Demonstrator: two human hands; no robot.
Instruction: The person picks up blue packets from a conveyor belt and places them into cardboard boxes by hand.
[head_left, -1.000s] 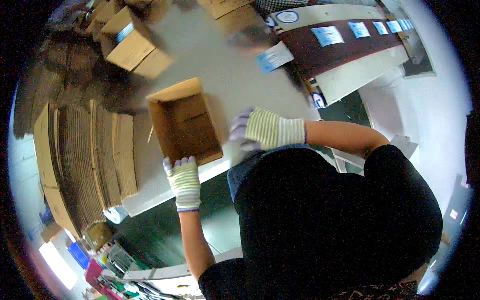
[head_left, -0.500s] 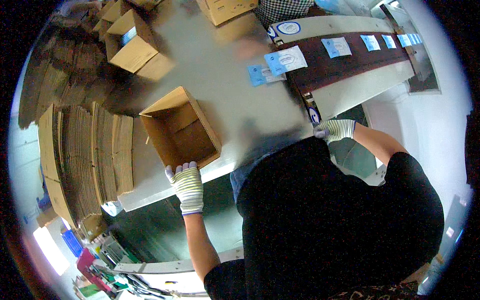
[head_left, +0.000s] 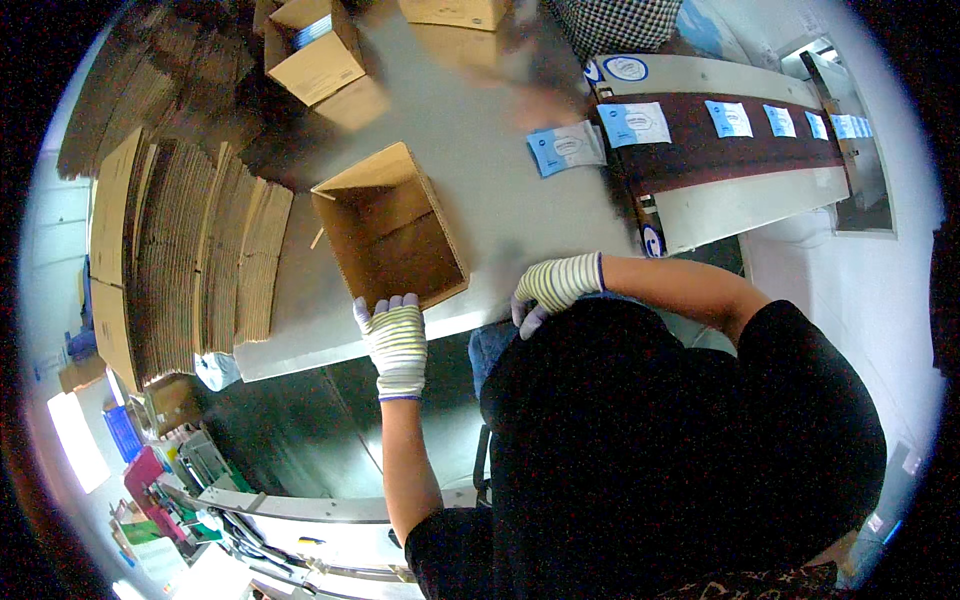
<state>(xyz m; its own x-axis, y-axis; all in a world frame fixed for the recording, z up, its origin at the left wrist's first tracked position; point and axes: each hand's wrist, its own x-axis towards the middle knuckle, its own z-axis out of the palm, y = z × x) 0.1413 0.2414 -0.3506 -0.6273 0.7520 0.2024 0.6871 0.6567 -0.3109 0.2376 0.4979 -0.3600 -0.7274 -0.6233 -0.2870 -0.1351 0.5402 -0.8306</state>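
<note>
An open cardboard box (head_left: 405, 235) stands on the table in front of me, its inside bare brown board. My left hand (head_left: 395, 345), in a striped glove, grips the box's near wall, fingers over the rim. At the table's near edge, to the right of the box, my right hand (head_left: 555, 290) hangs close to my body in a matching glove. Its fingers are loosely bent, a little apart, and I see nothing in them. Blue-and-white packets (head_left: 565, 148) lie overlapped at the end of the conveyor belt (head_left: 690, 160), beyond my right hand.
More packets (head_left: 728, 118) sit spaced along the belt. Flattened cartons (head_left: 185, 260) stand stacked at the left. Another open carton (head_left: 318, 60), with packets inside, is at the far left, and a carton (head_left: 455, 12) at the far edge. A blurred hand (head_left: 550, 105) of another person reaches near the belt's end.
My right hand has moved left from the conveyor's near corner towards the box. My left hand stays on the box. The view has shifted, and packets have advanced leftward on the belt.
</note>
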